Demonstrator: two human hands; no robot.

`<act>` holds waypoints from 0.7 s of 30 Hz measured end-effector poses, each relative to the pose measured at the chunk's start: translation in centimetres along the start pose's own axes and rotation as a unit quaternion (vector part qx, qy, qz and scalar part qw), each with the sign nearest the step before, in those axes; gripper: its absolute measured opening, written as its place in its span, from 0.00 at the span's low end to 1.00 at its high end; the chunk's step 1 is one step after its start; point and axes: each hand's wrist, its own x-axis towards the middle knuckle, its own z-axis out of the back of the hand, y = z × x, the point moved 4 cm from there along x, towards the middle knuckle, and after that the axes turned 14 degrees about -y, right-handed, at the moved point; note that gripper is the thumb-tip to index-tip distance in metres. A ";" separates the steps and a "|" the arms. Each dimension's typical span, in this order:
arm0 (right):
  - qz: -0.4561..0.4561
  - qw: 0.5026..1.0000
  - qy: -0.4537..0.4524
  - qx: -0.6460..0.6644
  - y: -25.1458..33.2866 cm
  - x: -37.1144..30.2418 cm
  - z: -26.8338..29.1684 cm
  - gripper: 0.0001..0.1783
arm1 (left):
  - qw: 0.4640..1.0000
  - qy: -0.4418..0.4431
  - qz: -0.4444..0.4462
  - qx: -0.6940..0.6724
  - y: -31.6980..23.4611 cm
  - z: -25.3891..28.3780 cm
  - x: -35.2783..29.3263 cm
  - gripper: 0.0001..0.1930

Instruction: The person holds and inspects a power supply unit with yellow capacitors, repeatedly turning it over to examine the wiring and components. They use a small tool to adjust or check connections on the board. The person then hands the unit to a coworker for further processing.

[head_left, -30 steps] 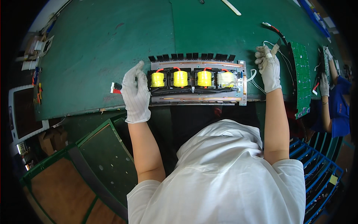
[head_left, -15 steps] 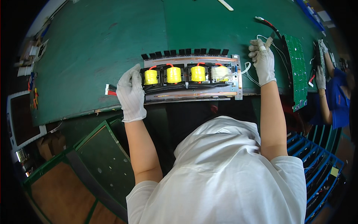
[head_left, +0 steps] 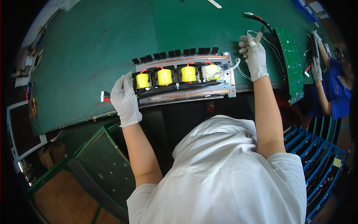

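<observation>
A circuit board assembly point(head_left: 186, 89) lies near the table's front edge. Along it sit yellow-wrapped coils point(head_left: 164, 77), one paler coil point(head_left: 211, 72) at the right end, and a row of black upright parts along the far edge. My left hand point(head_left: 126, 100), in a white glove, grips the assembly's left end, fingers closed. Beside it a white connector with red and black wires point(head_left: 105, 96) sticks out. My right hand point(head_left: 254, 56), also gloved, is raised right of the assembly, fingers pinched on thin white wire point(head_left: 252, 31). A small tan, flat piece point(head_left: 258, 36) shows at its fingertips.
A long green circuit board point(head_left: 289, 61) lies to the right, with a red and black cable point(head_left: 257, 17) at its far end. Another person's gloved hands point(head_left: 316, 67) work at the far right. A blue rack point(head_left: 317, 160) stands below right, a green-framed cart point(head_left: 100, 149) below left.
The whole scene has shifted slightly left in view, mostly from head movement. Both hands keep their grips, and the assembly looks a little more tilted.
</observation>
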 end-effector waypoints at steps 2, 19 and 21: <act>-0.002 1.000 0.000 0.002 0.1 -0.1 0.0 0.22 | 1.000 -0.004 0.020 -0.019 -0.1 -0.1 -0.2 0.16; -0.007 1.000 0.018 0.019 0.3 -0.5 0.1 0.22 | 0.998 -0.022 0.051 -0.043 0.4 0.1 -0.5 0.19; -0.013 1.000 0.019 0.020 0.5 -0.6 0.1 0.23 | 0.999 -0.012 0.036 -0.029 0.0 0.2 -0.3 0.18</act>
